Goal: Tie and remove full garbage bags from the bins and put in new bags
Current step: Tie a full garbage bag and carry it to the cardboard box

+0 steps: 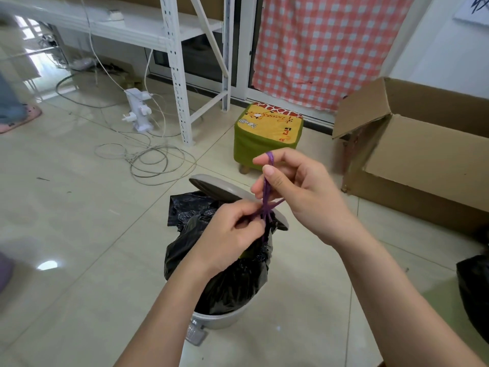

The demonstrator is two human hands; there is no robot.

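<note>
— Where's the garbage bag?

— The black garbage bag (232, 276) sits in a small grey bin (222, 317) on the tiled floor (79, 234), bulging above the rim, its neck gathered up by a purple drawstring (267, 192).

— Who has the string?

— Both hands. The left hand (232, 229) is curled at the bag's neck, thumb and fingers pinching the purple strands just where they come out of the plastic. The right hand (293, 186) is higher, with a loop of the drawstring hooked over its forefinger and the strands running down past the thumb; the other fingers are bent in towards the palm.

— And the lid?

— The bin's lid (219, 189) stands open behind the hands, tilted back. Beyond it a loose piece of black plastic (185, 207) lies on the floor, touching the bin's far side.

— What else is around?

— A green and yellow footstool (267, 133) with a giraffe picture stands past the bin. To the right is an open cardboard box (423, 154). A white metal rack (174, 62) rises on the left, with a white power strip (139, 112) and coiled cables (153, 160) on the floor near its foot. A red checked cloth (322, 46) hangs at the back. Another black bag (476, 292) shows at the right edge.
</note>
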